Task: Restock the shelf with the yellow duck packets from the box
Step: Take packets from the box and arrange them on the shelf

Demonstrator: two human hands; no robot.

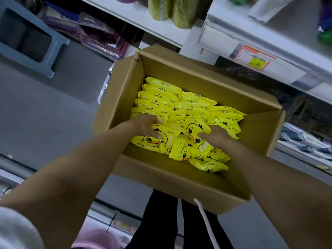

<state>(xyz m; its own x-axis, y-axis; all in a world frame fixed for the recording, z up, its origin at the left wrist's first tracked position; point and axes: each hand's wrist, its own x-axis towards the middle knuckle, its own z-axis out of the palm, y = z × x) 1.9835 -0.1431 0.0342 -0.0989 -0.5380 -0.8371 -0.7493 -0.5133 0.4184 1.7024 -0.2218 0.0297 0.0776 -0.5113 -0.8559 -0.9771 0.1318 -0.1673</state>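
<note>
The cardboard box (179,178) stands open in front of the person's legs, flaps folded out so both arms can reach in; what carries it is hidden. The yellow duck packets (161,97) fill its far half in tidy rows on edge, while those nearest the person lie loose and overlapping, probably the easiest to gather first. The left hand (143,124) curls its fingers over the top edge of a flat packet (152,141), thumb pressed on its face. The right hand (218,138) pinches a tilted packet (193,126) between thumb and hidden fingers, seemingly scooping a bundle towards the middle. Nothing has left the box yet. The white shelf (287,69) waits just beyond and to the right, with a price label (254,55) on its rail. A grey floor (53,105) lies to the left, a blue stool (27,38) further off, green rolls (170,11) above
</note>
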